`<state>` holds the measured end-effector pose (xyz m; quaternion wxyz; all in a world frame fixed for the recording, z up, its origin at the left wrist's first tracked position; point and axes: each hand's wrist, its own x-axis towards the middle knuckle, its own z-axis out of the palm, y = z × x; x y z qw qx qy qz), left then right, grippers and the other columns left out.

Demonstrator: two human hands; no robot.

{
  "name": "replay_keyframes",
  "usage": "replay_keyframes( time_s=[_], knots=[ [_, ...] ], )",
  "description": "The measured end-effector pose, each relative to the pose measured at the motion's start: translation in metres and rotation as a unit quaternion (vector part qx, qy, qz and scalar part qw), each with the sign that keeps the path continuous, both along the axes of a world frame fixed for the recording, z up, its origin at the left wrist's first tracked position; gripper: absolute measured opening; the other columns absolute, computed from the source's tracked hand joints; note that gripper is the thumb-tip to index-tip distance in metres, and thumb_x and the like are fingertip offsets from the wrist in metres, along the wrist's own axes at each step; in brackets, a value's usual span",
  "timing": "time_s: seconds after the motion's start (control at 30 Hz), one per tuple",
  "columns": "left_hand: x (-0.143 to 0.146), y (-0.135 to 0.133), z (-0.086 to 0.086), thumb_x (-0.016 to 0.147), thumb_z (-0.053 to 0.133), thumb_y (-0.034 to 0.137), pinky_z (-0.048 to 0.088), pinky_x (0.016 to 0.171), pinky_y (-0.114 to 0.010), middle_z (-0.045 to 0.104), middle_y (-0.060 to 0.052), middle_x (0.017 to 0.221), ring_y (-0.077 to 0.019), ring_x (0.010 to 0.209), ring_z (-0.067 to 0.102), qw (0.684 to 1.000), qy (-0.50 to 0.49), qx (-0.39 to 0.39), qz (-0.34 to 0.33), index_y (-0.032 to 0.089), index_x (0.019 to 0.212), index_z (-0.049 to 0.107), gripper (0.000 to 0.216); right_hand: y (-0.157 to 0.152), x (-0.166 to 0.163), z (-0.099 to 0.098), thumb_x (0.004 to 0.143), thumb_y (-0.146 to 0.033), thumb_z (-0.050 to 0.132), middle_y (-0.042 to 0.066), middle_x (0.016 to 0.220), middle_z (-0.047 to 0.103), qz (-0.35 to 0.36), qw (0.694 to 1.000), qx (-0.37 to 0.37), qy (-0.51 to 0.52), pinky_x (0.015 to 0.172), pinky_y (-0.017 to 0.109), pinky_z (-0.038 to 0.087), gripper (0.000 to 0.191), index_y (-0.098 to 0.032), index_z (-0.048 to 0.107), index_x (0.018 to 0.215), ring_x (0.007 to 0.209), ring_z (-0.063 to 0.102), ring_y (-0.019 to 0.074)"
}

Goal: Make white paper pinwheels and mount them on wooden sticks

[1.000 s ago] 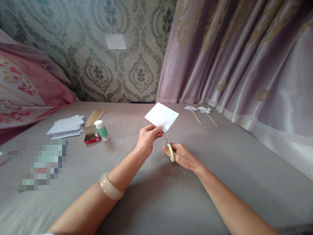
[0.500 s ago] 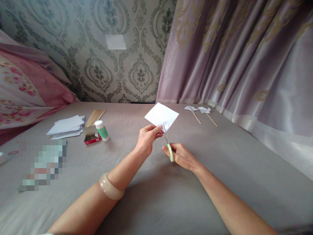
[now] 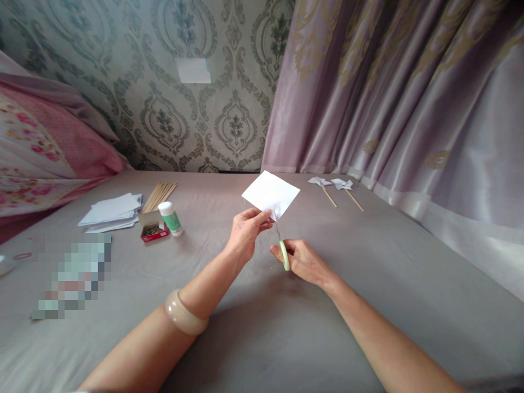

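Observation:
Between thumb and fingers, my left hand (image 3: pixel 248 229) pinches the near edge of a square sheet of white paper (image 3: pixel 270 191), held up above the cloth with one corner towards me. My right hand (image 3: pixel 303 259) grips a pair of scissors (image 3: pixel 284 254) with light green handles. Their blades point away from me and meet the paper's near corner, just right of my left fingertips. How far the blades reach into the sheet I cannot tell. A pale bangle (image 3: pixel 186 316) circles my left forearm.
Left lie a paper stack (image 3: pixel 114 212), wooden sticks (image 3: pixel 159 196), a red box (image 3: pixel 154 233) of small dark pieces, a glue stick (image 3: pixel 171 219) and a blurred-out item (image 3: pixel 73 278). Two paper pinwheels (image 3: pixel 320 182) on sticks lie back right. A curtain (image 3: pixel 368 98) hangs along the right.
The scissors have shifted very slightly left and towards me, and less of the blades shows over the paper. My left hand and the sheet have barely moved.

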<state>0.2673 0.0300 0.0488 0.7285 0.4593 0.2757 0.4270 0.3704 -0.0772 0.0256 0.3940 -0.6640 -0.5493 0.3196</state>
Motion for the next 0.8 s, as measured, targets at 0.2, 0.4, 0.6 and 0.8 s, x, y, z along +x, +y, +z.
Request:
replay_keyframes(
  time_s=[0.2,0.4,0.6,0.8],
  knots=[
    [-0.0005,0.0004,0.0008,0.061,0.075,0.023,0.047,0.063,-0.023,0.062,-0.004,0.061,-0.0097,0.059,0.057,1.0,0.0,0.002,-0.002,0.01,0.06,0.065,0.017,0.001,-0.0001,-0.0024,0.075,-0.06,0.058,-0.005,0.057,0.034,-0.006,1.0,0.007,0.009,0.052,0.024,0.023,0.048,-0.018,0.043,0.058,0.057,0.03,0.009],
    [-0.0002,0.0003,-0.0003,0.062,0.074,0.023,0.047,0.062,-0.023,0.062,-0.004,0.061,-0.0095,0.059,0.057,1.0,-0.001,0.004,0.001,0.01,0.061,0.065,0.016,0.0014,0.0001,-0.0031,0.076,-0.058,0.059,-0.005,0.057,0.034,-0.013,1.0,0.004,0.005,0.052,0.024,0.023,0.046,-0.017,0.044,0.058,0.057,0.03,0.0089],
    [0.0003,0.0005,-0.0007,0.062,0.074,0.022,0.047,0.062,-0.023,0.062,-0.004,0.06,-0.0094,0.058,0.057,1.0,-0.003,0.002,0.004,0.01,0.059,0.064,0.016,0.0016,-0.0003,-0.0018,0.075,-0.058,0.058,-0.005,0.056,0.035,-0.023,1.0,0.0,-0.01,0.052,0.024,0.024,0.046,-0.017,0.046,0.057,0.056,0.03,0.0089],
    [0.0004,-0.0009,-0.0021,0.063,0.074,0.022,0.046,0.06,-0.022,0.062,-0.004,0.06,-0.0093,0.057,0.057,1.0,-0.004,-0.001,-0.004,0.01,0.062,0.065,0.015,0.0029,-0.0006,-0.0044,0.074,-0.059,0.058,-0.005,0.055,0.036,-0.038,0.999,-0.001,-0.009,0.052,0.024,0.024,0.047,-0.018,0.044,0.056,0.056,0.031,0.009]
  ],
)
